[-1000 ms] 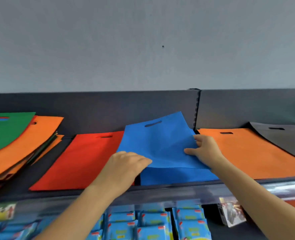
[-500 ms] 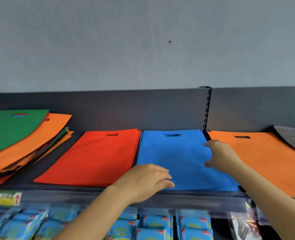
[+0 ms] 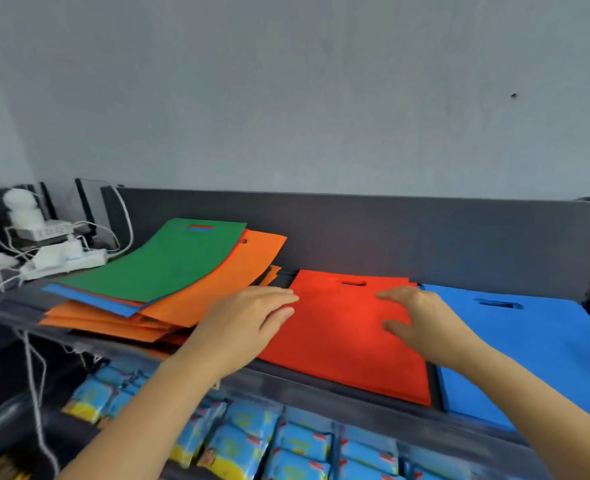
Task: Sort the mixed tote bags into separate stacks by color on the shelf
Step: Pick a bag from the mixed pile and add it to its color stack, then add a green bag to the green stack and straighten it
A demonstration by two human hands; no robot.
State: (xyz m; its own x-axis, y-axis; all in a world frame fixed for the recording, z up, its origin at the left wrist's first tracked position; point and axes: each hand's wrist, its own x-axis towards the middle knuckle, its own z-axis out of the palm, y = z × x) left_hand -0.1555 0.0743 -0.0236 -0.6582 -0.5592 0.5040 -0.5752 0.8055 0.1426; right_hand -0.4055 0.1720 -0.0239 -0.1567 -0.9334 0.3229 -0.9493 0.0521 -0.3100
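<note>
Left hand (image 3: 248, 320) flat and palm down, fingers straight and close together, gripping nothing. Fingertips right at the left edge of the red bag (image 3: 342, 344); whether touching it or just above, impossible to tell.

Right hand (image 3: 421, 320) also palm down, fingers spread and relaxed, thumb out to the side, nothing pinched or held. Directly under these fingers, the red bag, lying flat on the shelf (image 3: 321, 388) with its handle slot just beyond the fingertips. Contact with the cloth not clear.

Just to the right of the right hand, touching side by side with the red one: a blue bag (image 3: 529, 351), flat, handle slot at the far end.

To the left of the left fingers, near but apart: the mixed pile (image 3: 120, 317), fanned and untidy. On top, a green bag (image 3: 162, 261); below it blue and red edges, then an orange bag (image 3: 224, 282) and more orange layers underneath.

Beyond all fingertips, the dark back panel (image 3: 390, 233). Far left of the pile, a white power strip (image 3: 68, 261) with cables. Below both wrists, rows of blue packets (image 3: 286, 441).
</note>
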